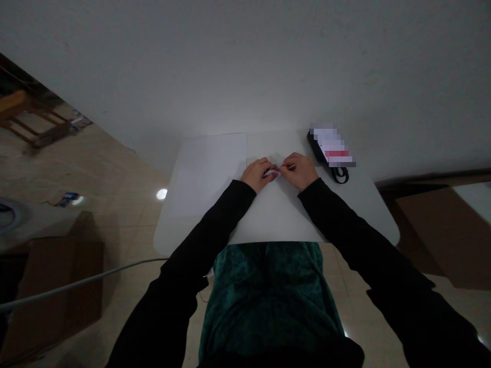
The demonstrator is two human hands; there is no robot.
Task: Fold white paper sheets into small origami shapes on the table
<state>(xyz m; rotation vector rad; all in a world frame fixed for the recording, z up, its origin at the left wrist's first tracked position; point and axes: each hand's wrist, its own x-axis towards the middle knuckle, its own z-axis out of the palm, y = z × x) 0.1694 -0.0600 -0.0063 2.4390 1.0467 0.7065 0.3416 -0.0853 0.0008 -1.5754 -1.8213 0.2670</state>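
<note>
Over the middle of the white table (280, 214), both hands meet fingertip to fingertip at a small white piece (274, 174) that looks like folded paper. My left hand (258, 175) is closed, its thumb and fingers pinching the piece from the left. From the other side my right hand (299, 170) pinches it with thumb and forefinger, and a thin pale edge shows by its fingers. Most of the piece is hidden behind the fingers. A large white sheet of paper (209, 174) lies flat left of my left hand.
Right of my right hand, a dark case with a blurred label (332, 145) and a black strap loop (340, 175) lies on the table. A wall (245, 66) rises behind. Cardboard boxes (65, 276) and a cable (115, 270) are at the left; another box (448, 230) stands right.
</note>
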